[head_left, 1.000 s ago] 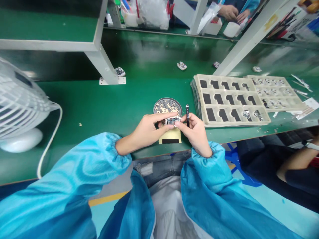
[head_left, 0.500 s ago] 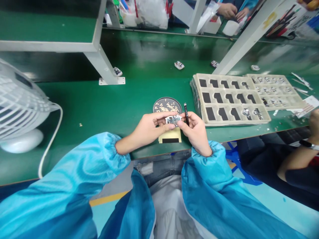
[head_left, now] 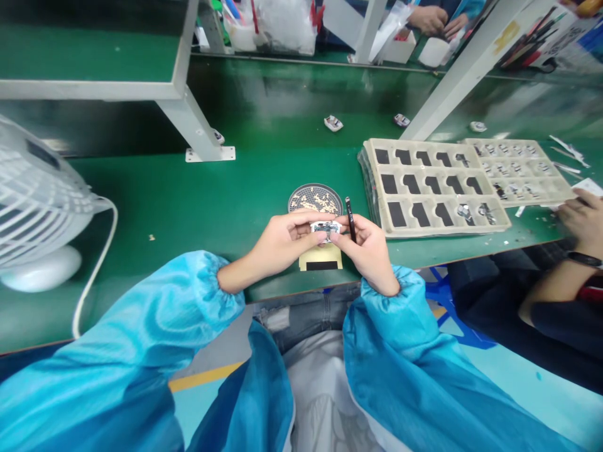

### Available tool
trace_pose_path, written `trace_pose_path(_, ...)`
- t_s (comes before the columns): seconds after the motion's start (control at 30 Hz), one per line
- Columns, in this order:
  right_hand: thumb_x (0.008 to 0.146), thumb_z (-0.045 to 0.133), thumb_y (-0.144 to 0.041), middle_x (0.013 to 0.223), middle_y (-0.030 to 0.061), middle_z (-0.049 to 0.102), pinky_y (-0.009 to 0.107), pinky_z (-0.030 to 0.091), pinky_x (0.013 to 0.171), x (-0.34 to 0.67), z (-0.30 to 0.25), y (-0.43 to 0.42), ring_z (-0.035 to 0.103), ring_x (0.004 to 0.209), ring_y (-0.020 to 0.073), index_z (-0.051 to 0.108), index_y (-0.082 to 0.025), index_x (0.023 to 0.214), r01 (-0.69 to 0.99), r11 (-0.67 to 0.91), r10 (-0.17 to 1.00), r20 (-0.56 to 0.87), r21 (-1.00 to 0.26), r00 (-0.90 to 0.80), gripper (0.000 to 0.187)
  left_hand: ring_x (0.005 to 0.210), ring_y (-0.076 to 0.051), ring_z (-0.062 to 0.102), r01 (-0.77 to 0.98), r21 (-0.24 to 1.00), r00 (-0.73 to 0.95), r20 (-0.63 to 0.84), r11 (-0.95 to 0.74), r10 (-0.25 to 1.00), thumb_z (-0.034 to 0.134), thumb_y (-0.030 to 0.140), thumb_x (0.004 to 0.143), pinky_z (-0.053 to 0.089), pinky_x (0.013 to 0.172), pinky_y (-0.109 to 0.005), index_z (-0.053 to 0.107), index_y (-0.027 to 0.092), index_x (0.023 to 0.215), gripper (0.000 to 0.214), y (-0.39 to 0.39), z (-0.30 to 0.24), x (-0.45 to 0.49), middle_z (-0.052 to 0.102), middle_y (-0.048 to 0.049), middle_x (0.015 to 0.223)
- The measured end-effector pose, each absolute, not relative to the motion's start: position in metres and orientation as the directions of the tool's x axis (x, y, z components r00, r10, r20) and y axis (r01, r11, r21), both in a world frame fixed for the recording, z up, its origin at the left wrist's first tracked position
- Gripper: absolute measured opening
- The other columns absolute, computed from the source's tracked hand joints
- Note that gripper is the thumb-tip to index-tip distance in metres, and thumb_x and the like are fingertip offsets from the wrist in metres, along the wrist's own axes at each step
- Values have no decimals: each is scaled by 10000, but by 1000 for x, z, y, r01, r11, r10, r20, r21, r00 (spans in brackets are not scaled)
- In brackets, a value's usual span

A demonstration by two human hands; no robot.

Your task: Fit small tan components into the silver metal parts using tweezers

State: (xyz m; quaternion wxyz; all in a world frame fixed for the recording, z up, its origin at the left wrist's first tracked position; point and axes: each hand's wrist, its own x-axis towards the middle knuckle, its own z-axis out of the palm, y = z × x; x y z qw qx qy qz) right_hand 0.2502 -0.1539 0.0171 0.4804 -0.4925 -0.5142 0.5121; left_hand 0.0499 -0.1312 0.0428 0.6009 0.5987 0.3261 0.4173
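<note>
Between my two hands is a small white plastic housing (head_left: 326, 226) with dark and silvery parts inside. My left hand (head_left: 281, 243) grips its left side, thumb in front and fingers behind. My right hand (head_left: 368, 246) pinches the right side and also keeps a slim black pen-like tool (head_left: 350, 218) upright between its fingers. Below the housing lies a yellow pad (head_left: 321, 256) with a black strip, partly covered by the hands. Just behind is a round dark perforated dish (head_left: 293, 199) holding many tiny tan pieces.
To the right stand a cream compartment tray (head_left: 498, 221) with black pads and a few parts, and a second filled tray (head_left: 560, 196). A co-worker's hand (head_left: 584, 216) is at the right edge. A white fan (head_left: 38, 194) stands left. Small white housings (head_left: 333, 123) lie along the back.
The housing has tilted slightly in my fingers, with both hands still on it. Housings at the back have shifted a little left. The co-worker's hand has come forward over the table's right end.
</note>
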Motion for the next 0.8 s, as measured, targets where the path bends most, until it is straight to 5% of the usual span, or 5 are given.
trace_pose_path(0.27,726,931,-480,853,10,688,272,430,547,247,20,-157,501,613,122,723,-221,982,65,-7,1000,-6,-998,5,420,1153,-270,724,-3,995,416,89,-97,905,737,398,936,603,944,-356,818,198,1182,327,-130,44,49,761,-120,1292)
trace_pose_path(0.4,737,923,-461,829,-3,670,265,326,497,246,22,-158,389,555,94,714,-217,973,68,0,1000,1,-998,18,398,968,-225,751,146,980,382,69,-134,922,737,352,918,607,811,-318,761,166,1282,410,-134,38,51,783,-115,1239)
trace_pose_path(0.8,725,937,-440,725,-18,638,277,446,591,245,22,-159,527,621,129,688,-204,927,98,-17,1000,-15,-995,17,397,940,-198,726,279,916,316,195,-287,929,705,289,927,565,817,-292,792,167,1161,278,-142,36,55,807,-86,1138)
